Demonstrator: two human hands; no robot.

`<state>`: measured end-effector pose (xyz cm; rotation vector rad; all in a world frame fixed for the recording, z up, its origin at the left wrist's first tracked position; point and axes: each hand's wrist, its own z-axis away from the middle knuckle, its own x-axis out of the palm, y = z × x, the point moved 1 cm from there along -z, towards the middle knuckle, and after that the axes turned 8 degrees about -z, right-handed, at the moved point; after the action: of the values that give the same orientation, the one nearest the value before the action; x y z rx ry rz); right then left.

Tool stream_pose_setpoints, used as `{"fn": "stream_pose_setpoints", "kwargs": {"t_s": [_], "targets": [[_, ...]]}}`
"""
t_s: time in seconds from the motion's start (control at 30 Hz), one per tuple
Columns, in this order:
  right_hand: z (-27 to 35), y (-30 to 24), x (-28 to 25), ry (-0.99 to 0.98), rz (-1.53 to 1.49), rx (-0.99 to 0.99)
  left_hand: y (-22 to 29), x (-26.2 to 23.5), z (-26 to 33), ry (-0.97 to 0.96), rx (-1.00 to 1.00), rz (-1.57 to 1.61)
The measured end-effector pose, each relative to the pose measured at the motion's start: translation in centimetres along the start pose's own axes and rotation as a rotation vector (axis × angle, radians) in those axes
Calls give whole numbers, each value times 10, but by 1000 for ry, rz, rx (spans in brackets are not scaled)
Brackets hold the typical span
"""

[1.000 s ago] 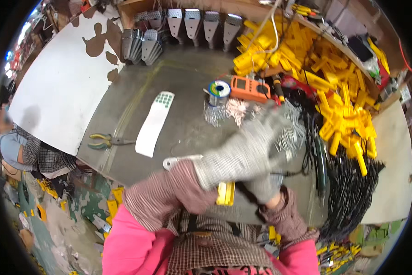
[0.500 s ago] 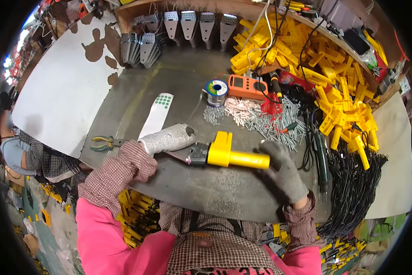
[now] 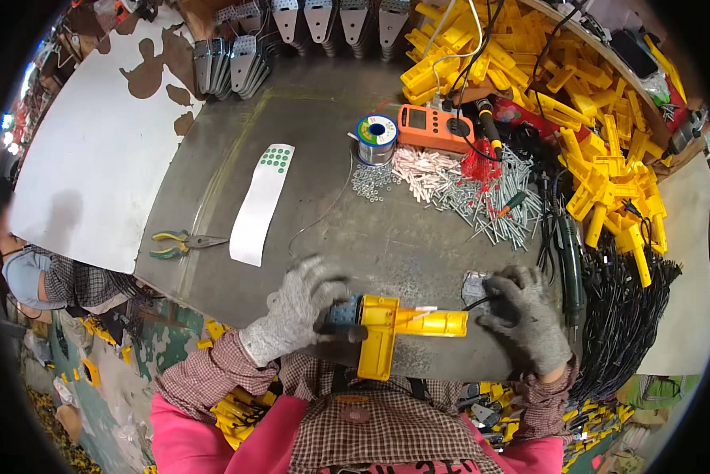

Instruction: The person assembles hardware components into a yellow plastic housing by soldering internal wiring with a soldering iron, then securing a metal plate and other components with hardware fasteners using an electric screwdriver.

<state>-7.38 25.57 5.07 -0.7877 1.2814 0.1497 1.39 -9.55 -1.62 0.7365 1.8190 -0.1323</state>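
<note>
Two gloved hands now on the job: the left hand (image 3: 304,306) has come down to clench the yellow tool (image 3: 394,328) at the counter's (image 3: 323,142) near edge, while the right hand (image 3: 525,316) has shifted to grip the small grey part (image 3: 475,283) beside its tip

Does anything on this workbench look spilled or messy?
Yes. Loose screws lie scattered over the metal table beside the orange meter, not in any box, and yellow plastic parts are heaped untidily at the right.
</note>
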Motion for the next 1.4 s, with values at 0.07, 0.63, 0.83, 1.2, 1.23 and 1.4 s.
{"fn": "stream_pose_setpoints", "kwargs": {"t_s": [0.07, 0.63, 0.83, 1.2, 1.23, 1.4], "targets": [[-1, 7, -1, -9, 62, 79, -7, 5, -10, 100, -132, 71], [-7, -5, -12, 65, -485, 88, 29, 21, -36, -128, 308, -78], [-10, -4, -14, 84, -358, -105, 34, -18, -88, -72, -171, 345], [-39, 2, 13, 139, -369, -150, 45, 9, -48, 84, -6, -418], [-40, 4, 16, 135, -381, -144, 42, 19, -37, 66, 5, -365], [-36, 11, 25, 43, -146, -165, 44, 31, -34, -84, 49, -256]]}}
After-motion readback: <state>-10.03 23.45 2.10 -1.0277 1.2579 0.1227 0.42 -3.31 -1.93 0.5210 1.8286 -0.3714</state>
